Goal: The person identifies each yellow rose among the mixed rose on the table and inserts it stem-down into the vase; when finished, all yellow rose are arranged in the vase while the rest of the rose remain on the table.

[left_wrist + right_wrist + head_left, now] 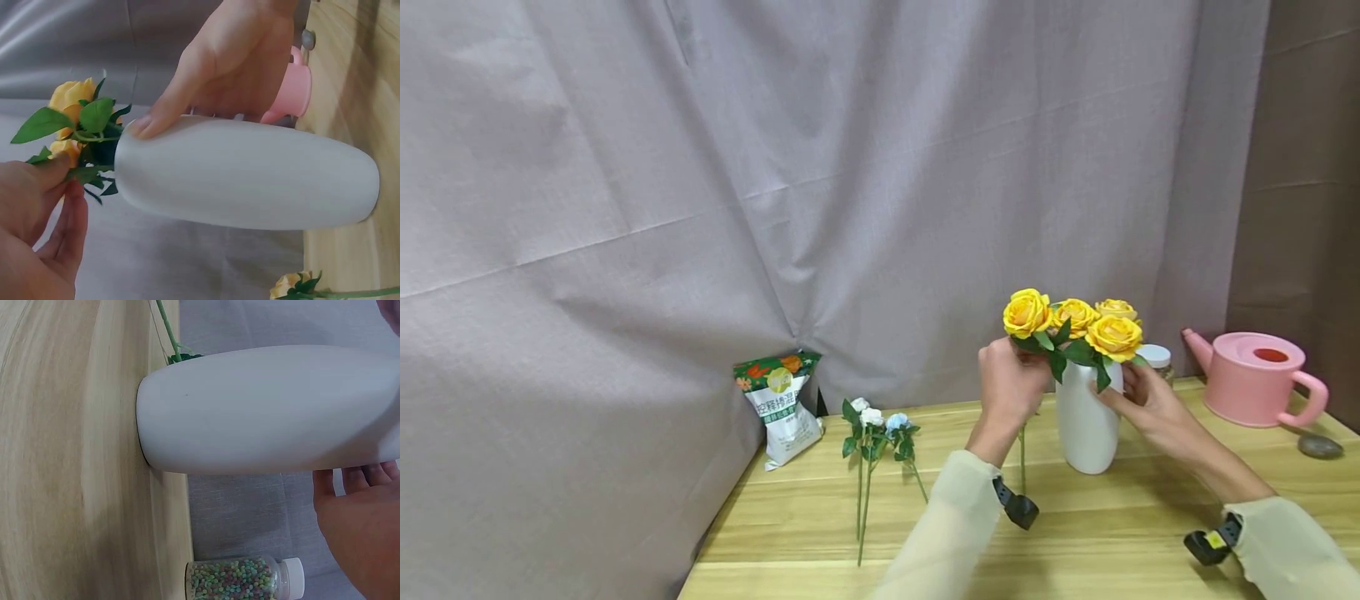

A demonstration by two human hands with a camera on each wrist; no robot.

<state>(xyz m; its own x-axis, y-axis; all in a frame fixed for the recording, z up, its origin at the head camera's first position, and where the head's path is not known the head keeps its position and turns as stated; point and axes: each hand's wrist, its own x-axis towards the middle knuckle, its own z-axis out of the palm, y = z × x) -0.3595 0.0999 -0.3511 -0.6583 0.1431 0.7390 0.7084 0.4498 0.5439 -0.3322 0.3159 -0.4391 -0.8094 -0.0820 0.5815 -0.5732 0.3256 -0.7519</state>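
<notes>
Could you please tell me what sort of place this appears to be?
Probably a staged flower-arranging workspace: plain grey cloth hangs behind a wooden table, on which a white vase holds yellow roses.

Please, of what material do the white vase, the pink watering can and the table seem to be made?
White vase: probably ceramic, matte; smooth, softly shaded surface, though plastic is possible.
Pink watering can: likely plastic, soft sheen; uniform colour, smooth moulded-looking shape.
Table: wood or wood-look laminate, low sheen; visible grain streaks.
</notes>
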